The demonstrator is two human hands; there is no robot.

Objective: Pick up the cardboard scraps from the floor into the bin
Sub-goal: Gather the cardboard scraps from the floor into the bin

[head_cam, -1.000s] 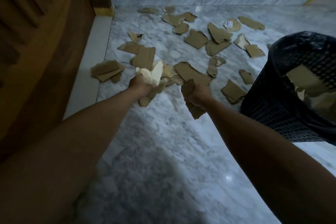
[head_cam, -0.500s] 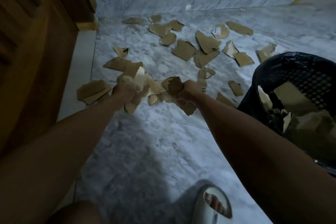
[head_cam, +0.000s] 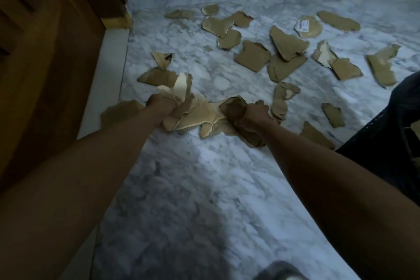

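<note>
A bunch of torn cardboard [head_cam: 179, 95] is gripped in the left hand [head_cam: 160, 107], fingers curled tight around it. A darker crumpled scrap [head_cam: 234, 109] is clutched in the right hand [head_cam: 254, 116]. Between them, pale pieces [head_cam: 200, 116] are spread on the marble floor [head_cam: 181, 188]. More scraps [head_cam: 253, 55] are scattered beyond. The black bin [head_cam: 391, 134] is glimpsed at the right edge.
</note>
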